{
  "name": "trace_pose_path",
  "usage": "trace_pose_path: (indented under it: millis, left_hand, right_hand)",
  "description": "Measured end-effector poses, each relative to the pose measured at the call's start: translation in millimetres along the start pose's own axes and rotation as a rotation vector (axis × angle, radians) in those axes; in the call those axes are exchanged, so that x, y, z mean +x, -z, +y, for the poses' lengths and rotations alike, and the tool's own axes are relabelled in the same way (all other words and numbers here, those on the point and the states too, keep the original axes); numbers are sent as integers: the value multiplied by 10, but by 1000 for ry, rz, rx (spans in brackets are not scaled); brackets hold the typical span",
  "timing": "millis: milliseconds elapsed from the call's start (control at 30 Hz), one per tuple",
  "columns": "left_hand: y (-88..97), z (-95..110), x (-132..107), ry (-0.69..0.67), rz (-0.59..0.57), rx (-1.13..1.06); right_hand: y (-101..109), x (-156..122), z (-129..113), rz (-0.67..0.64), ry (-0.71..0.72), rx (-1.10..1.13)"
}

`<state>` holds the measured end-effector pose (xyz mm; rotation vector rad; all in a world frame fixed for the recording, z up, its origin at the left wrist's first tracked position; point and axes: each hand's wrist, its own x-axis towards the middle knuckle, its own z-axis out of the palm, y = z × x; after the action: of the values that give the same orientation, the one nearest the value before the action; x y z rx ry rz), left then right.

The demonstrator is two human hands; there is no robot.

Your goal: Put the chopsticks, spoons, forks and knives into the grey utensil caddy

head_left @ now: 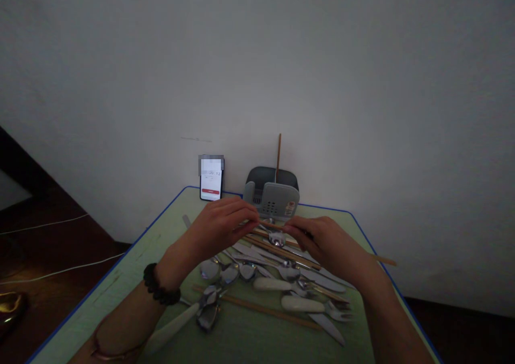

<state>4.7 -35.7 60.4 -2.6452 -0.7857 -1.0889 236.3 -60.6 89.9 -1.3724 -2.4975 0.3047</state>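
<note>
A wooden chopstick [272, 224] runs between my two hands above the pile of cutlery; what looks like its far end sticks out past my right wrist. My left hand [227, 219] pinches one end between thumb and fingers. Closed round the same stick is my right hand [311, 234]. Just behind them stands a grey cutlery holder [280, 197] with one upright chopstick [279, 155] in it. Below my hands lie several spoons [230, 273], table knives [328, 281], more chopsticks [277, 314] and a white-handled fork [303, 304].
A phone [211, 179] with a lit screen leans upright against the wall at the back left. The green table [161, 235] has a blue edge and meets the pale wall [257, 74]. White cables [60, 270] cross the dark floor on the left.
</note>
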Motion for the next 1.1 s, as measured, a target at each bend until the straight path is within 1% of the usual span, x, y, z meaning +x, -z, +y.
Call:
trace_pose_path:
  millis: [133, 467, 600, 667, 733, 833, 1000, 1100]
  left_hand:
    - [-20, -11, -20, 32, -36, -13]
    - [-19, 0, -33, 138, -182, -44]
    - [-9, -2, -37, 226, -244, -65]
    - [-5, -6, -44, 249, -298, -60]
    - [0, -4, -51, 242, -369, -39]
    - [10, 13, -51, 220, -439, -14]
    - [29, 49, -28, 192, -430, -17]
    - [35, 55, -18, 188, -418, -10]
  right_hand:
    - [4, -5, -2, -14, 4, -5]
    - [28, -5, -27, -25, -2, -2]
    - [41, -11, -14, 21, 4, 44]
    - [47, -16, -5, 61, 14, 56]
    - [52, -18, -1, 88, 29, 43]
    - [49, -21, -7, 80, 39, 26]
    - [23, -27, -9, 46, 70, 84]
    - [19, -25, 4, 49, 65, 75]
